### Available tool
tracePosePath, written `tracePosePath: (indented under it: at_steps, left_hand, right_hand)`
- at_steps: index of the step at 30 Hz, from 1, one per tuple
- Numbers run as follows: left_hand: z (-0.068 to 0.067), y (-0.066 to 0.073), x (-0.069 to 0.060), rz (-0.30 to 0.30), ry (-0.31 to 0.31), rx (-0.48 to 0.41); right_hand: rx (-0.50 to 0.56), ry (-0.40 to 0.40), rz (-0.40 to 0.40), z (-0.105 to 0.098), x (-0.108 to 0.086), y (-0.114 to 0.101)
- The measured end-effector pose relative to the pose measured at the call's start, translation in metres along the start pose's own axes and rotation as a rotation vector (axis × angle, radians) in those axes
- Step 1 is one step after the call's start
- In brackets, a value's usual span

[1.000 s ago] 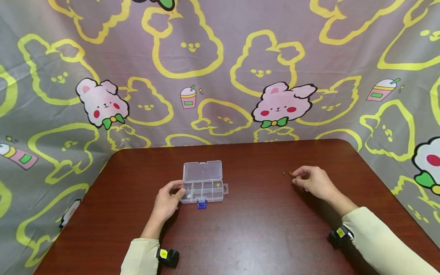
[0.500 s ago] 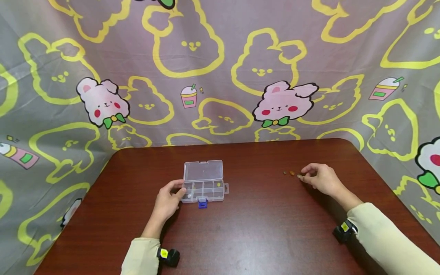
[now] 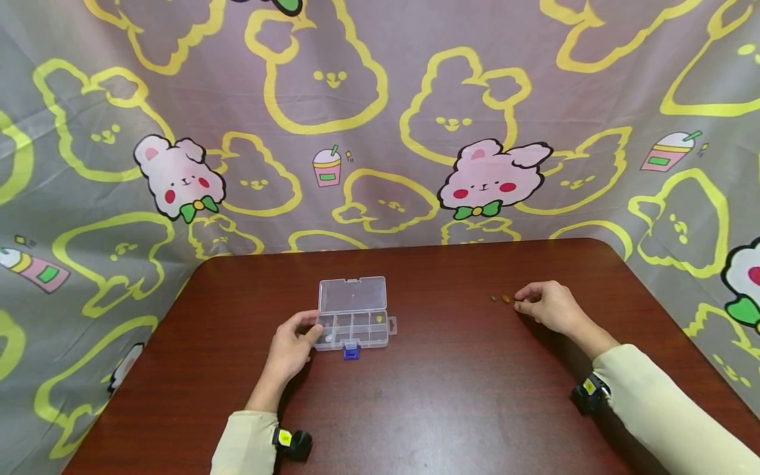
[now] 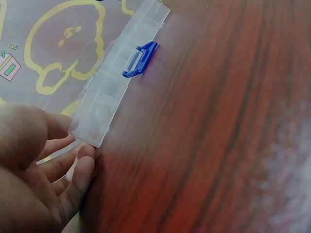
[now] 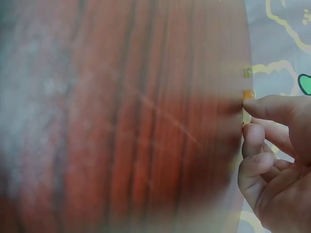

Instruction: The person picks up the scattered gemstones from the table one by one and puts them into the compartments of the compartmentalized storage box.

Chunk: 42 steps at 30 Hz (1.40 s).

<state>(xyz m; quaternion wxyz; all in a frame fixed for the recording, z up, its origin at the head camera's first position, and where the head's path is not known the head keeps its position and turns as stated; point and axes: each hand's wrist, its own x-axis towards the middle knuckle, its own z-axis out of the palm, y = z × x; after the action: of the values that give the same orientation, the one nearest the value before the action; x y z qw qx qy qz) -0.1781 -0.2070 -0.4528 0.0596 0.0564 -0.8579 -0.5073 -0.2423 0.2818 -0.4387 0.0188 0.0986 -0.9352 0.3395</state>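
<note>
A clear plastic compartment box (image 3: 369,334) stands with its lid (image 3: 353,294) raised at the back and a blue latch (image 3: 351,352) at the front. My left hand (image 3: 291,346) grips its left end, thumb on the near side. On the right of the table, my right hand (image 3: 552,308) has thumb and index finger at a small pale yellowish bead (image 5: 247,117), which the head view hides. Left of those fingertips lie an amber bead (image 3: 506,299) and a smaller greenish bead (image 3: 493,298). Inside the box are a yellow piece (image 3: 379,319) and a whitish piece (image 3: 329,339).
The dark brown wooden table (image 3: 439,396) has a patterned cloth (image 3: 380,119) hung behind it and along both sides. A hanging tab (image 3: 392,325) sticks out from the box's right end.
My right hand shifted right, away from the amber bead, to the pale bead, then slightly left with its fingertips closing over it. My left hand keeps its hold on the box.
</note>
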Motion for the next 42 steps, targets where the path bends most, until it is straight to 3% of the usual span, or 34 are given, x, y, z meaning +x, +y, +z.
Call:
tracePosePath:
  at_steps: [42]
  left_hand:
    - [0.0, 0.0019, -0.0005, 0.004, 0.008, -0.017]
  right_hand:
    - [-0.012, 0.018, -0.002, -0.0014, -0.0048, 0.0008]
